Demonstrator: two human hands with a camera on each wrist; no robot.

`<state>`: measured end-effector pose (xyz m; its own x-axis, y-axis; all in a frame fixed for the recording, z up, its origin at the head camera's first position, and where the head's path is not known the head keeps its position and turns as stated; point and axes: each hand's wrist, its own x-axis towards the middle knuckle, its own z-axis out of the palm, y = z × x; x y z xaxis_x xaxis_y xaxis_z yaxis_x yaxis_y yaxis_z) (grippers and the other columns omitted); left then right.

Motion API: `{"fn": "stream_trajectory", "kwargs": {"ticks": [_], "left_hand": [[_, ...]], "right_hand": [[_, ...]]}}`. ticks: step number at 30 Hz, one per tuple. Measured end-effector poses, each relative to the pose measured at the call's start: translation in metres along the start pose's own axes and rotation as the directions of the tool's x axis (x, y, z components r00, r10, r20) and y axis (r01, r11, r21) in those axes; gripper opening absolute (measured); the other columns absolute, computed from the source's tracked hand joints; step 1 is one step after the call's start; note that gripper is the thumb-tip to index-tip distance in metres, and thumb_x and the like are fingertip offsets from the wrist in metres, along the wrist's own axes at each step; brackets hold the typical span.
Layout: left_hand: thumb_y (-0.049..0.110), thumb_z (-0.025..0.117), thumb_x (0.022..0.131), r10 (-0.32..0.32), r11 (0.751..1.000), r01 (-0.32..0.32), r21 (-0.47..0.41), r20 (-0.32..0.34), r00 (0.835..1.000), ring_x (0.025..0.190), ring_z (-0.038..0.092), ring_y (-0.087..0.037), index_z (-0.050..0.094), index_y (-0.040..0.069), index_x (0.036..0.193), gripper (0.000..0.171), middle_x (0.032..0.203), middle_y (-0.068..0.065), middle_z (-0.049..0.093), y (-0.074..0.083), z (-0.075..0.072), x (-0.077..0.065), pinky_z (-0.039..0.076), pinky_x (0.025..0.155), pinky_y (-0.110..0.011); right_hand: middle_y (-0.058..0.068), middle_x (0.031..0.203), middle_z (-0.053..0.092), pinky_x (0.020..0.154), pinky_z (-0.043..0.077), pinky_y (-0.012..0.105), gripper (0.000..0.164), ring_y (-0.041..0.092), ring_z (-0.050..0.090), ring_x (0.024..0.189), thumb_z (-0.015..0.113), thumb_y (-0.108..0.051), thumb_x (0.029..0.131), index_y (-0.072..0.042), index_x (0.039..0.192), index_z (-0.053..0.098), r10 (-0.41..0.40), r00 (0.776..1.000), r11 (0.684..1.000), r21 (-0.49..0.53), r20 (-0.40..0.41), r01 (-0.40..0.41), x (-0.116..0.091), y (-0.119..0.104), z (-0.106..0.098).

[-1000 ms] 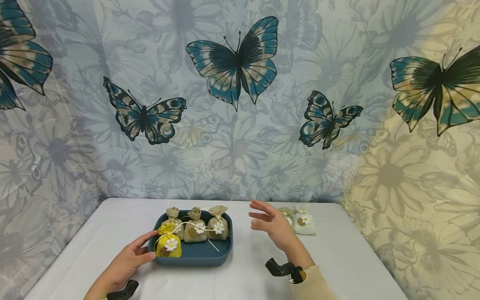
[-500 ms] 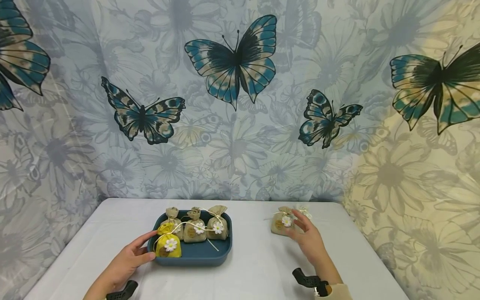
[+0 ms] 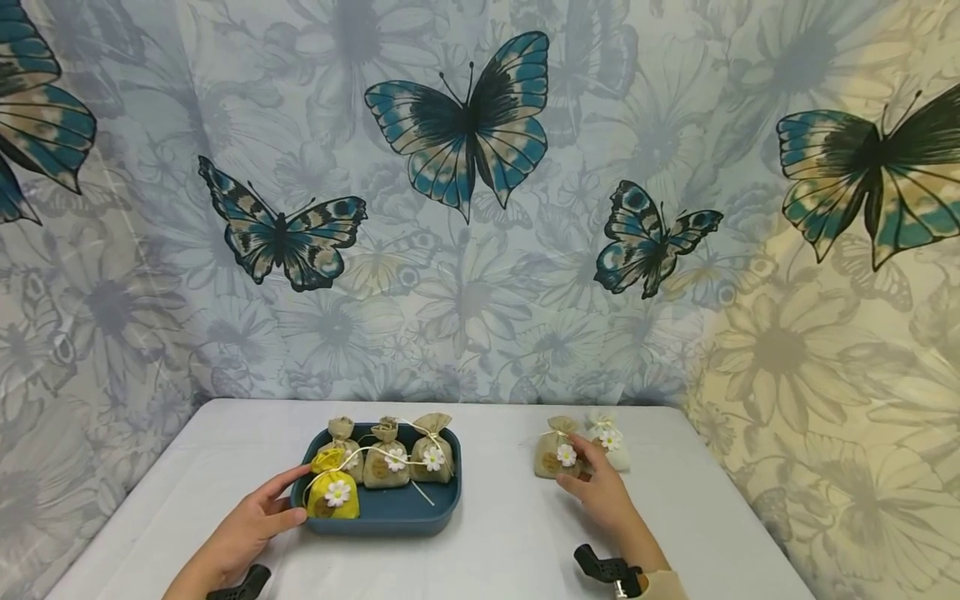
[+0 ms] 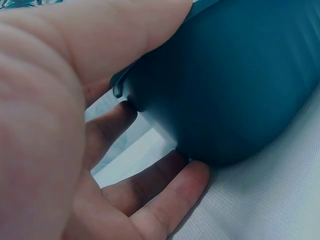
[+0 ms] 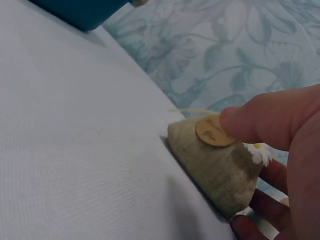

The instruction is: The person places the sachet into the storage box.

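Note:
A blue tray (image 3: 405, 523) stands at the left of the table, gripped at its left end by my left hand (image 3: 251, 525). In the left wrist view, the fingers (image 4: 175, 197) reach against the tray's outer wall (image 4: 230, 90). Inside the tray, a yellow sachet (image 3: 330, 502) lies in front of several beige ones (image 3: 384, 475). My right hand (image 3: 609, 496) holds a beige drawstring sachet (image 3: 550, 465) with a white flower; the thumb presses near its round label (image 5: 212, 132), the fingers behind it. A white sachet (image 3: 619, 458) sits behind that hand, partly covered.
White cloth covers the table (image 3: 495, 500). A curtain (image 3: 480, 333) printed with butterflies and flowers hangs along the table's back edge. Black camera mounts sit on both wrists, the right one (image 3: 600, 567) close over the cloth.
My right hand has gone from beside the tray rightward to the sachets, then slightly back left onto the beige one, which has shifted a little. The left hand has stayed at the tray.

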<state>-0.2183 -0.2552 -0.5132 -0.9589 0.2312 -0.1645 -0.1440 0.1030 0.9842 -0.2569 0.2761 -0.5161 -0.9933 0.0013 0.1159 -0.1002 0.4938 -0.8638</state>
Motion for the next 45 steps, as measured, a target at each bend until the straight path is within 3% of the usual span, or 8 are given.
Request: {"fn": "stream_trajectory", "kwargs": {"ticks": [5, 14, 18, 23, 32, 38, 45], "left_hand": [[0.018, 0.066, 0.098, 0.002, 1.0, -0.002, 0.009, 0.01, 1.0, 0.14, 0.023, -0.053, 0.023, 0.002, 0.157, 0.075, 0.161, -0.028, 0.004, 0.0, -0.003, 0.001, 0.036, 0.103, -0.062], [0.016, 0.066, 0.098, 0.012, 1.0, -0.012, 0.007, 0.003, 1.0, 0.139, 0.027, -0.052, 0.025, 0.002, 0.157, 0.073, 0.161, -0.029, 0.006, 0.001, -0.002, 0.0, 0.037, 0.103, -0.061], [0.016, 0.067, 0.098, 0.011, 1.0, -0.011, 0.007, 0.002, 1.0, 0.139, 0.027, -0.052, 0.025, 0.003, 0.157, 0.074, 0.161, -0.029, 0.005, 0.0, -0.002, 0.001, 0.036, 0.103, -0.062], [0.017, 0.068, 0.097, 0.004, 1.0, -0.004, 0.012, 0.0, 1.0, 0.14, 0.022, -0.055, 0.025, 0.002, 0.157, 0.075, 0.161, -0.03, 0.004, -0.001, -0.002, 0.003, 0.032, 0.103, -0.066], [0.018, 0.069, 0.097, -0.001, 1.0, 0.001, 0.014, 0.002, 1.0, 0.14, 0.018, -0.056, 0.026, 0.003, 0.157, 0.075, 0.161, -0.029, 0.003, -0.003, -0.001, 0.003, 0.03, 0.104, -0.067], [0.019, 0.068, 0.097, -0.003, 1.0, 0.003, 0.01, 0.002, 1.0, 0.14, 0.022, -0.054, 0.025, 0.003, 0.157, 0.075, 0.161, -0.028, 0.005, -0.002, -0.002, 0.002, 0.032, 0.104, -0.066], [0.019, 0.069, 0.096, 0.008, 1.0, -0.008, 0.005, -0.002, 1.0, 0.14, 0.019, -0.055, 0.027, 0.004, 0.157, 0.075, 0.161, -0.027, 0.004, -0.002, -0.002, 0.003, 0.028, 0.105, -0.068]], "right_hand": [[0.023, 0.145, 0.041, 0.103, 0.039, 0.055, 0.078, 0.037, 0.04, 0.134, 0.078, -0.007, 0.086, -0.003, 0.152, 0.037, -0.05, 0.999, 0.998, -0.026, 0.002, 0.05, 0.0, 0.001, 0.004], [0.014, 0.129, 0.045, 0.096, 0.043, 0.046, 0.07, 0.026, 0.051, 0.111, 0.082, -0.008, 0.08, -0.009, 0.143, 0.052, -0.02, 1.0, 0.993, -0.114, -0.01, 0.019, 0.001, 0.004, 0.011], [0.012, 0.131, 0.042, 0.099, 0.043, 0.048, 0.06, 0.027, 0.05, 0.114, 0.082, -0.004, 0.08, -0.011, 0.135, 0.058, -0.021, 0.999, 0.994, -0.108, -0.035, 0.017, 0.001, 0.007, 0.012], [0.009, 0.133, 0.049, 0.099, 0.045, 0.048, 0.053, 0.029, 0.052, 0.12, 0.082, -0.001, 0.079, -0.011, 0.127, 0.061, -0.058, 0.997, 0.992, -0.115, -0.051, 0.052, -0.001, 0.011, 0.011], [0.004, 0.122, 0.059, 0.095, 0.046, 0.045, 0.047, 0.026, 0.057, 0.115, 0.084, 0.001, 0.073, -0.014, 0.112, 0.063, -0.08, 0.996, 0.994, -0.083, -0.04, 0.077, -0.005, 0.006, 0.01], [0.006, 0.12, 0.054, 0.093, 0.045, 0.045, 0.053, 0.023, 0.055, 0.106, 0.085, 0.003, 0.071, -0.014, 0.113, 0.058, -0.083, 0.996, 0.985, -0.149, -0.009, 0.081, -0.005, 0.005, 0.013], [0.014, 0.129, 0.051, 0.102, 0.041, 0.053, 0.054, 0.034, 0.052, 0.12, 0.082, 0.005, 0.075, -0.011, 0.12, 0.056, -0.105, 0.994, 0.977, -0.187, -0.027, 0.099, -0.003, 0.009, 0.017]]}}
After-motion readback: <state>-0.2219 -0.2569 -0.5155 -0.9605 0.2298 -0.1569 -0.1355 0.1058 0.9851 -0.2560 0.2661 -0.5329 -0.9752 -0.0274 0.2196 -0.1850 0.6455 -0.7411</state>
